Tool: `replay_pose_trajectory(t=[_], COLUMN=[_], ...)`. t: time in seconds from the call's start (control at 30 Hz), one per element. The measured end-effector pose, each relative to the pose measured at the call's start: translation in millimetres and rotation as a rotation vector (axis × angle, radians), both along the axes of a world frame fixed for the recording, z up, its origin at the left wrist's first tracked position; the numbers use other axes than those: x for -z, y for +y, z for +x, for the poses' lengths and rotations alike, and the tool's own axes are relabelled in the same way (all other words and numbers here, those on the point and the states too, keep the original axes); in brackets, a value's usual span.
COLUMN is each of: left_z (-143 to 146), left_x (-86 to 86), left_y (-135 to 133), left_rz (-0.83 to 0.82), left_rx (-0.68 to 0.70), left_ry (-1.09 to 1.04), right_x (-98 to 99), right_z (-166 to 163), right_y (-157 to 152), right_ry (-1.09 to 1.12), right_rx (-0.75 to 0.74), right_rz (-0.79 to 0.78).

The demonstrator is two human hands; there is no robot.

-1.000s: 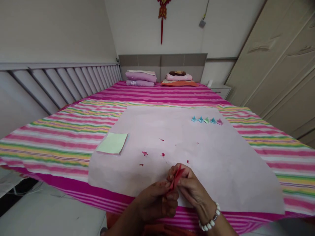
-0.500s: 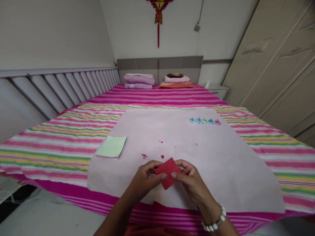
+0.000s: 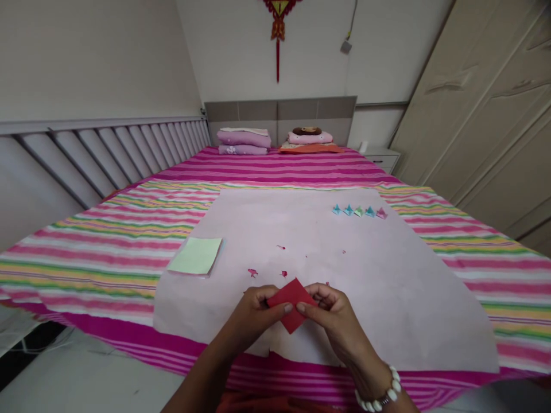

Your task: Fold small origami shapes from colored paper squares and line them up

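Note:
Between both hands is a small square of red paper [image 3: 293, 317], turned so that one corner points away and one towards me. My left hand [image 3: 261, 310] pinches its left corner, thumb on top. On the opposite corner my right hand [image 3: 330, 310] is closed the same way, with a beaded bracelet [image 3: 384, 396] at the wrist. The fingers under the paper are hidden. Just beyond the hands, small red paper scraps [image 3: 252, 273] lie on the pale sheet [image 3: 387, 321].
To the left lies a stack of square paper [image 3: 196, 256], pale green on top. Several small folded paper pieces [image 3: 359, 211] stand in a row at the far right of the sheet. Striped bedding [image 3: 99, 252] surrounds it. Folded pillows [image 3: 244, 139] rest by the headboard [image 3: 253, 112].
The red paper and both hands have shifted very slightly left. Both thumbs remain on the paper. A small red bit now shows just behind my right hand.

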State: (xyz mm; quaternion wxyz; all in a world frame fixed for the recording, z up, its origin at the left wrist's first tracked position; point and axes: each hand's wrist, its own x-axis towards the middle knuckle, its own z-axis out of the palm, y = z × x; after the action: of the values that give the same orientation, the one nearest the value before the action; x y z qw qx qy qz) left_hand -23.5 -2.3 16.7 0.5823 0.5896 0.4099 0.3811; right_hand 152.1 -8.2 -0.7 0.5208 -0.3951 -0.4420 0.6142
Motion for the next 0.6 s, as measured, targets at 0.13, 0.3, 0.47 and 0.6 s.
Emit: replay_pose_trajectory(t=[0.13, 0.3, 0.47, 0.6], left_z=[0.3, 0.0, -1.8, -3.7], left_x=[1.2, 5.2, 2.4, -0.2], left_y=[-1.7, -1.4, -2.3, -3.1], left_rz=[-0.058, -0.028, 0.033, 0.098], left_rx=[0.039, 0.003, 0.004, 0.015], left_ry=[-0.047, -0.06, 0.002, 0.029], right_x=[2.1, 4.9, 5.5, 3.3], right_z=[0.3, 1.1, 2.4, 4.5], right_y=[-1.1, -2.0, -1.4, -2.4], right_ry=[-0.013, 0.002, 0.023, 0.032], right_rx=[0.011, 0.012, -0.032, -0.082], right_rz=[-0.017, -0.013, 0.071, 0.132])
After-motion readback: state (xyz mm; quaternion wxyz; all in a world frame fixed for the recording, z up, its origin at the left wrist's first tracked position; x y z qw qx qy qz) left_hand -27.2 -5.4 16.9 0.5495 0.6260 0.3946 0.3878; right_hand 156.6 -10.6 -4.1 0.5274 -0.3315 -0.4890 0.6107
